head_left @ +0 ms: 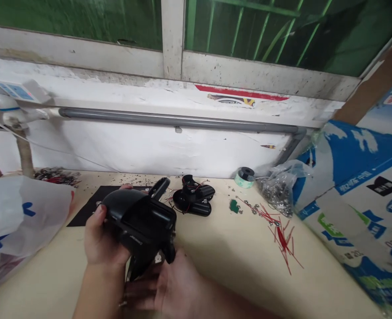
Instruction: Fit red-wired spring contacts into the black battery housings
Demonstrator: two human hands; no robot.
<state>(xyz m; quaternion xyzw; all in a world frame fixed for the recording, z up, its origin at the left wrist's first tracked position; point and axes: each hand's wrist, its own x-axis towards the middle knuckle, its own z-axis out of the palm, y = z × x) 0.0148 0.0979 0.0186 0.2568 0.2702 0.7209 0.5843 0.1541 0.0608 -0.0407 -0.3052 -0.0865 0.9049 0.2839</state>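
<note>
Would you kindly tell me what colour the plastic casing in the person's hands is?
The plastic casing is black, best seen in the head view.

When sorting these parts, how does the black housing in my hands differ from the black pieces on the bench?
The black plastic housing is held up between the left hand and right hand, while the black plastic pieces lie on the bench. The housing looks larger and closed up; the pieces are smaller and separate. Red wires show on the pieces, but none show on the housing. Both are black plastic.
</note>
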